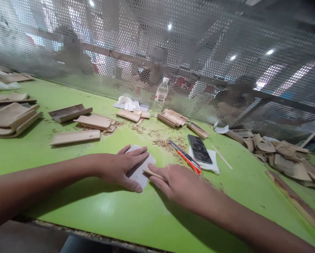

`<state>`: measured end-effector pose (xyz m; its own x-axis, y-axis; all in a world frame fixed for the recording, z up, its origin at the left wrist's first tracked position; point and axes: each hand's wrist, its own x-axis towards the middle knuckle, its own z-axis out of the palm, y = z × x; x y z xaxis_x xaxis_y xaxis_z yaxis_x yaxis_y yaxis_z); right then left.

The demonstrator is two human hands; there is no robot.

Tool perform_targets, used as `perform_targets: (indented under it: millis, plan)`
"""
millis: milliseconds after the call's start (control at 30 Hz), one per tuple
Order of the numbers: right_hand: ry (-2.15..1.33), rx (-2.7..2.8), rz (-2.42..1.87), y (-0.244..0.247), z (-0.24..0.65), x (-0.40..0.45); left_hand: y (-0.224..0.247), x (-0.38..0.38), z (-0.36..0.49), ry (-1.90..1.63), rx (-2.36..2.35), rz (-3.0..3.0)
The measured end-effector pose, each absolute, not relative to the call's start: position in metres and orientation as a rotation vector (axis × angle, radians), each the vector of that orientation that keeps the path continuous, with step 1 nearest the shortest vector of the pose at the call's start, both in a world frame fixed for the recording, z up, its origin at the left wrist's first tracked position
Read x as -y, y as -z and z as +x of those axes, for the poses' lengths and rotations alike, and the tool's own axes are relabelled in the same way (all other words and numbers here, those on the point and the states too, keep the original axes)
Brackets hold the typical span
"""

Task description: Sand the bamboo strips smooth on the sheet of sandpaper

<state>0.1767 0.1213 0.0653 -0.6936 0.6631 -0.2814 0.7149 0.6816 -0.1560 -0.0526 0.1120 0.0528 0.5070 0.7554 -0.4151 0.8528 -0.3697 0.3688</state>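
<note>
My left hand (120, 167) lies flat with its fingers spread, pressing down a pale grey, rounded sheet (140, 174) on the green table; whether it is paper or sandpaper I cannot tell. Between the thumb and fingers of my right hand (170, 179) is a small bamboo piece (150, 172). Its tip is over the sheet's right edge, and the rest is covered by my fingers. Beyond my right hand lies an orange utility knife (186, 158) among bamboo shavings (170, 142).
A black phone (200, 149) rests on white tissue (215, 162). Split bamboo pieces (75, 137) lie to the left, with a heap of offcuts (291, 154) at right. A water bottle (161, 95) stands before a perforated metal screen (115, 59); people sit behind it.
</note>
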Motion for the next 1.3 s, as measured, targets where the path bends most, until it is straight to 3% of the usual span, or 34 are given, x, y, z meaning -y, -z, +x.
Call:
perform_targets:
  millis: [167, 600, 733, 1167, 1300]
  plan:
    - [0.550, -2.733, 1.008, -0.065, 0.177, -0.121, -0.052, -0.112, -0.053, 0.249, -1.323, 2.210]
    - [0.269, -2.671, 1.219, -0.061, 0.174, -0.130, -0.054, -0.111, -0.053, 0.208, -1.312, 2.215]
    - [0.373, -2.705, 1.074, -0.062, 0.174, -0.127, -0.053, -0.112, -0.053, 0.213, -1.292, 2.227]
    - [0.253, -2.645, 1.201, -0.059, 0.173, -0.125, -0.053, -0.112, -0.054, 0.200, -1.284, 2.235]
    - [0.578, -2.731, 1.061, -0.061, 0.179, -0.128, -0.051, -0.112, -0.055, 0.211, -1.293, 2.243]
